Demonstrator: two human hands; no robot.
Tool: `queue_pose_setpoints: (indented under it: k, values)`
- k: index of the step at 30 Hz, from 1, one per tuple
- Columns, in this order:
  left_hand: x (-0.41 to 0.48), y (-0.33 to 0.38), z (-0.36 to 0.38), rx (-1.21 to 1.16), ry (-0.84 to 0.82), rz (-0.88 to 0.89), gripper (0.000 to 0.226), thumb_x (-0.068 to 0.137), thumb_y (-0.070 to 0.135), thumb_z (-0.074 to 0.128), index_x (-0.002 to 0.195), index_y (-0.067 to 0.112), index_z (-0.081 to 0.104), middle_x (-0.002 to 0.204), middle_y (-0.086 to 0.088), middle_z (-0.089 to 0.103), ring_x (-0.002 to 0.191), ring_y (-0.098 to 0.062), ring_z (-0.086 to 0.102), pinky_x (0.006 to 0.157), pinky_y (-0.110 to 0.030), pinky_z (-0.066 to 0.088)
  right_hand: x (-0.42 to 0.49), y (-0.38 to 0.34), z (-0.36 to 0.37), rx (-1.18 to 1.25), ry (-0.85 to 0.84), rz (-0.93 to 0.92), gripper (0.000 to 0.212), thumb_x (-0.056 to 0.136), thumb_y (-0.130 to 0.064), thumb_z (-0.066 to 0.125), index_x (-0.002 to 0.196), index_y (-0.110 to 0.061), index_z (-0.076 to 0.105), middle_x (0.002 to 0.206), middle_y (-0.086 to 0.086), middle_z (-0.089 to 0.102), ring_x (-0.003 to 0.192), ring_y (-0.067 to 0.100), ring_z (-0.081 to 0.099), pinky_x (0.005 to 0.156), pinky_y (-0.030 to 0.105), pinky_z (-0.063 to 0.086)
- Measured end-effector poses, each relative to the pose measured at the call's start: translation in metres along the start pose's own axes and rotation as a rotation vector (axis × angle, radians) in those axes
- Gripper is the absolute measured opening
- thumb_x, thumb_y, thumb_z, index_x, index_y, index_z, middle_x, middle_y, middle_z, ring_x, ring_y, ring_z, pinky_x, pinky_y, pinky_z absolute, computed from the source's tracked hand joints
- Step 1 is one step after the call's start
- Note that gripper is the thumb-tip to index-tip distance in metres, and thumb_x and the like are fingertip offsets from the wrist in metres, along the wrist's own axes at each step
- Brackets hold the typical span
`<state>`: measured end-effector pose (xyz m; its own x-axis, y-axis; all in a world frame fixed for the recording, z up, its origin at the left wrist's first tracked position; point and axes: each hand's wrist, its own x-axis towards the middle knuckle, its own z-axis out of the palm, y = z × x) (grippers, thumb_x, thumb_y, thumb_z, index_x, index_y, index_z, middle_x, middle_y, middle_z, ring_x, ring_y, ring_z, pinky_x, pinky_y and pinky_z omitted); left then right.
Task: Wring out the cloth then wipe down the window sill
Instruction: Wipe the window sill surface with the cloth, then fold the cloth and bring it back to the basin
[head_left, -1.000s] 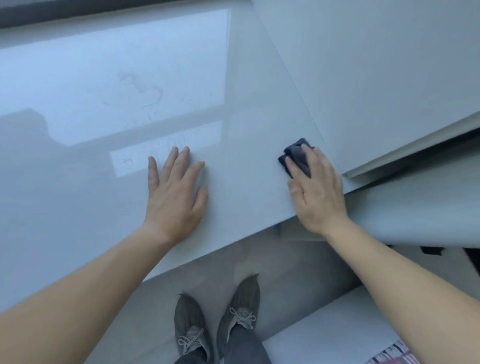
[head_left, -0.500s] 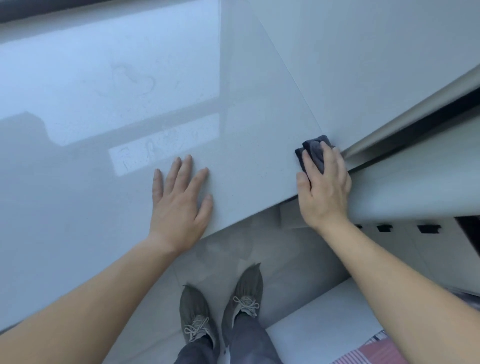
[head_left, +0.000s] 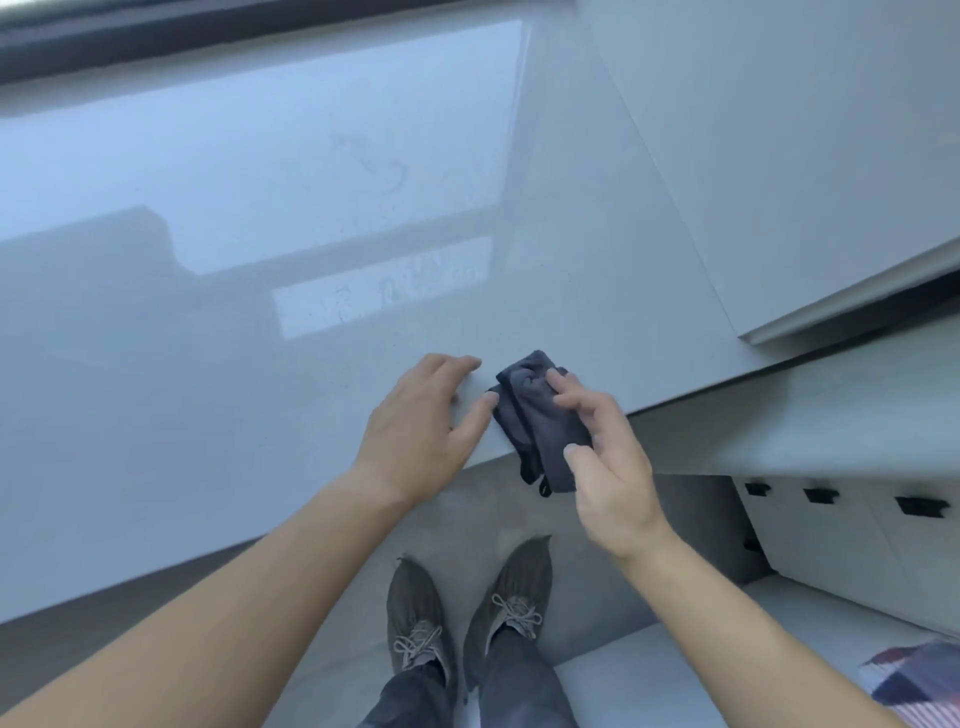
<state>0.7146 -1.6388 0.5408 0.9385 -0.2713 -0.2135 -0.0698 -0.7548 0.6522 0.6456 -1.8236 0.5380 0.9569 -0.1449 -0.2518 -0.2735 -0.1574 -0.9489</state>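
Cloth (head_left: 540, 421), dark grey and crumpled, lies at the near edge of the glossy window sill (head_left: 260, 364), partly hanging over it. Right hand (head_left: 608, 457) pinches it between fingers and thumb. Left hand (head_left: 421, 431) rests unclenched on the sill, thumb touching the cloth.

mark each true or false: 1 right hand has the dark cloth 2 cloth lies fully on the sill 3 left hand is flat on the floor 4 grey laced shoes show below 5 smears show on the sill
1. True: the right hand grips the dark cloth.
2. False: its lower end hangs past the front edge of the sill.
3. False: the left hand rests on the sill beside the cloth.
4. True: the grey laced shoes stand on the floor below.
5. True: faint smears mark the glossy surface.
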Motion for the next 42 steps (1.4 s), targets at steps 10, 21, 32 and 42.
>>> queue_pose_setpoints:
  k: [10, 21, 32, 42]
  values:
    - [0.023, 0.037, 0.01, 0.055, -0.165, -0.171, 0.051, 0.087, 0.065, 0.053, 0.116, 0.024, 0.055, 0.111, 0.006, 0.052, 0.097, -0.017, 0.056, 0.081, -0.033, 0.046, -0.002, 0.005, -0.001, -0.369, 0.118, 0.231, 0.034, 0.096, -0.025, 0.06, 0.127, -0.038, 0.062, 0.112, -0.011, 0.044, 0.097, 0.002, 0.056, 0.084, 0.017, 0.044]
    - [-0.049, -0.003, -0.058, -0.696, -0.099, -0.649, 0.036, 0.078, 0.042, 0.078, 0.092, 0.01, 0.07, 0.088, -0.008, 0.073, 0.085, -0.023, 0.071, 0.084, -0.041, 0.058, -0.015, -0.062, 0.045, 0.03, -0.239, 0.51, 0.04, 0.089, -0.023, 0.072, 0.124, -0.027, 0.052, 0.1, -0.001, 0.074, 0.085, 0.009, 0.072, 0.066, 0.02, 0.052]
    - [-0.21, -0.028, -0.213, -1.122, 0.302, -0.653, 0.031, 0.096, 0.036, 0.061, 0.116, 0.013, 0.064, 0.109, -0.003, 0.075, 0.103, -0.016, 0.07, 0.096, -0.036, 0.054, -0.046, -0.22, 0.171, -0.149, -0.857, 0.306, 0.026, 0.078, -0.036, 0.068, 0.103, -0.028, 0.07, 0.1, 0.004, 0.076, 0.095, 0.026, 0.071, 0.086, 0.049, 0.054]
    - [-0.404, -0.17, -0.323, -1.447, 0.826, -0.699, 0.03, 0.096, 0.028, 0.061, 0.116, 0.005, 0.065, 0.111, -0.016, 0.073, 0.104, -0.03, 0.069, 0.095, -0.044, 0.054, -0.151, -0.296, 0.44, -0.342, -1.206, 0.345, 0.03, 0.09, -0.027, 0.07, 0.109, -0.004, 0.065, 0.1, 0.02, 0.073, 0.083, 0.034, 0.07, 0.07, 0.042, 0.055]
